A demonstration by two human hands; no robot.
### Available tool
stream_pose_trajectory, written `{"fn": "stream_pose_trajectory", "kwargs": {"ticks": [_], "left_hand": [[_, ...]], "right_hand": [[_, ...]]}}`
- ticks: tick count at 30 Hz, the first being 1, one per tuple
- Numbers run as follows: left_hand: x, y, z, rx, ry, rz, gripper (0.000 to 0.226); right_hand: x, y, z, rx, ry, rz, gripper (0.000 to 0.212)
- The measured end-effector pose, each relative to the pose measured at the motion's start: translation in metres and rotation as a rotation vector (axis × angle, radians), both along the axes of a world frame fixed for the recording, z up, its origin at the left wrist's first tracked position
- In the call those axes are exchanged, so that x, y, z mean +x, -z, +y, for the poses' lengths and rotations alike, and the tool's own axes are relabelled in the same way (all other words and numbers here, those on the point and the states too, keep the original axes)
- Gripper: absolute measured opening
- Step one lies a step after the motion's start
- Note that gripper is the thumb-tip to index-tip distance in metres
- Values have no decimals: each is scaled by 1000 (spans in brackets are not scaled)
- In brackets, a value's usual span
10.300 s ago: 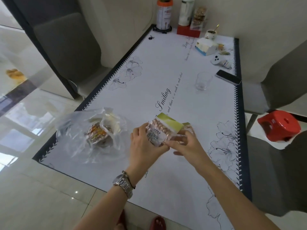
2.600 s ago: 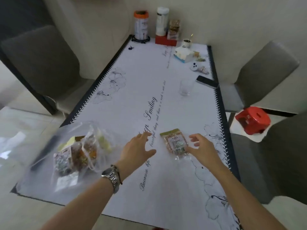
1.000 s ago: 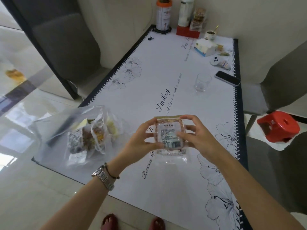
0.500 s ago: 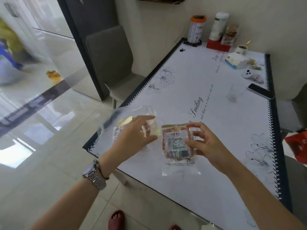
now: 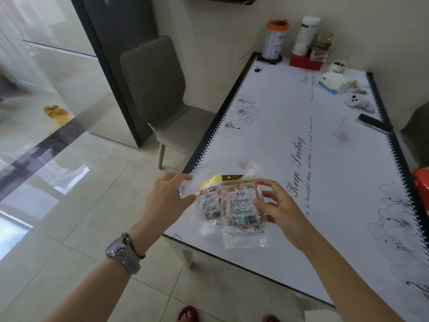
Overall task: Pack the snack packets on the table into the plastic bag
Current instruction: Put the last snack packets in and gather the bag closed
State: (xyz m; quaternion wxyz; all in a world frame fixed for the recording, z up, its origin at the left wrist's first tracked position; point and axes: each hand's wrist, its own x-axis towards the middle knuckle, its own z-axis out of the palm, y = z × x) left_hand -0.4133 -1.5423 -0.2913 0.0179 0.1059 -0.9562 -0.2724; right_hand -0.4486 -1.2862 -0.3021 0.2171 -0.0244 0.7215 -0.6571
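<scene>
My right hand [image 5: 276, 211] grips a clear snack packet [image 5: 241, 211] with a white label and a barcode, upright above the near left corner of the table [image 5: 336, 182]. My left hand [image 5: 166, 198] pinches the rim of the clear plastic bag [image 5: 232, 169] just left of that packet. Inside the bag I see other packets [image 5: 207, 203], one with a yellow-green top. The held packet sits right at the bag's opening, overlapping the packets inside; whether it is past the rim I cannot tell.
A drinking glass [image 5: 346, 130] and a black phone [image 5: 375, 122] lie at the right edge. Tins, a tissue box [image 5: 334, 83] and small items crowd the far end. A grey chair [image 5: 160, 94] stands left of the table, a red stool [image 5: 421, 189] on the right.
My left hand has let go of the packet and taken the bag's rim. My right hand has carried the packet left to the bag's opening. The view has swung left.
</scene>
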Motion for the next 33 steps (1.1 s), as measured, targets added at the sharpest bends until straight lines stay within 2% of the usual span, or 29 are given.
{"fn": "stream_pose_trajectory", "kwargs": {"ticks": [5,11,14,17,27,30,33], "left_hand": [[-5,9,-11,117,62,-8,41],[-9,22,-20,104,88,12,45],[-10,26,-24,110,59,71,36],[-9,26,-26,146,56,89,29],[-16,17,-23,293,138,115,39],[-17,19,-21,314,141,118,40],[-16,23,-22,336,122,129,41]], "right_hand": [[-4,14,-32,20,182,7,37],[-16,28,-55,56,325,6,38],[-23,33,-63,52,362,7,38],[-29,38,-71,43,366,5,37],[-28,58,-101,36,233,-20,37],[-27,66,-106,45,217,-21,43],[-28,72,-108,41,234,-25,58]]}}
